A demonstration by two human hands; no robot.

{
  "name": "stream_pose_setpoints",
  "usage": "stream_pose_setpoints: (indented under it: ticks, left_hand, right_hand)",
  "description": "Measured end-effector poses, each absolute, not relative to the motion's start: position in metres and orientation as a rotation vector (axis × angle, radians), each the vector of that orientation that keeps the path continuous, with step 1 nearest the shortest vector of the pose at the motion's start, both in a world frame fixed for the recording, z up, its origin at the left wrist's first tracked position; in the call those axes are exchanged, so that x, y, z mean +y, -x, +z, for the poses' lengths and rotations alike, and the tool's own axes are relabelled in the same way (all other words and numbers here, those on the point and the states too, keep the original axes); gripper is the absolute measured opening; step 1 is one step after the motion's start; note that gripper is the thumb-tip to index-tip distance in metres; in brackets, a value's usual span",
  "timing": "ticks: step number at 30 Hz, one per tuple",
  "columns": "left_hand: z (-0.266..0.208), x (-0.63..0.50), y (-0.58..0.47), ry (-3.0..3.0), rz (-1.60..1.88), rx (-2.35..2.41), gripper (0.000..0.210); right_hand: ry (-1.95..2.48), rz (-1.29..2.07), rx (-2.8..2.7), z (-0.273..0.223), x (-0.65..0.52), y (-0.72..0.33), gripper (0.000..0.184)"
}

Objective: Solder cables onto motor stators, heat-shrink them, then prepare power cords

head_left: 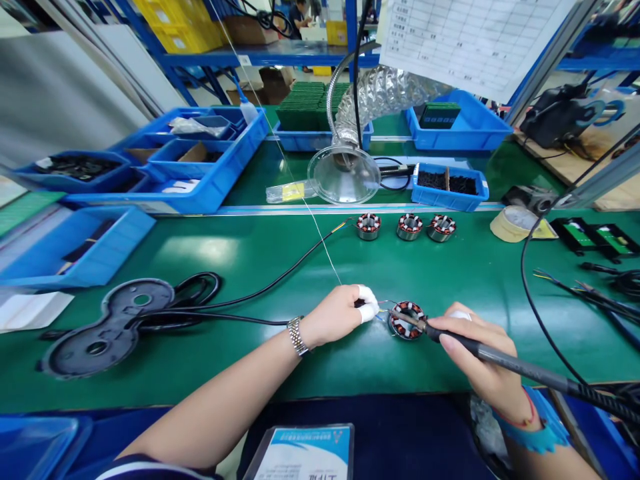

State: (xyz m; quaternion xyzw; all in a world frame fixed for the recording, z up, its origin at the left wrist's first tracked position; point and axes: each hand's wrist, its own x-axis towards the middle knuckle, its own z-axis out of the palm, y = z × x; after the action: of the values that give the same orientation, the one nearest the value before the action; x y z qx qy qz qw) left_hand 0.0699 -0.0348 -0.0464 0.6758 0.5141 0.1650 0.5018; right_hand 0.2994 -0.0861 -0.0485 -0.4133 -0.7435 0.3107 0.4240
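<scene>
My left hand, with white covers on its fingertips, is closed round the end of a black cable. Thin coloured wires stick out past the fingertips toward a motor stator with copper windings, lying on the green bench. A fine strand of solder wire comes down from above to this hand. My right hand grips a soldering iron. Its metal tip lies over the stator, close to the wire ends; whether it touches them I cannot tell. The cable leads back to a grey figure-eight housing on the left.
Several more stators stand behind, one joined to another cable. A clear extraction hood hangs over the back. Blue bins fill the left rear; a small blue bin holds black parts. The iron's cord loops at right, near loose cables.
</scene>
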Motion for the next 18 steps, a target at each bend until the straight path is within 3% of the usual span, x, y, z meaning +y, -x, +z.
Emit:
stream_pose_setpoints:
  ticks: [18]
  left_hand:
    - [-0.0492, -0.0328, -0.0703, -1.607, 0.403, 1.225, 0.010]
  right_hand:
    - [1.027, 0.805, -1.821, -0.0497, -0.0812, -0.2979, 0.020]
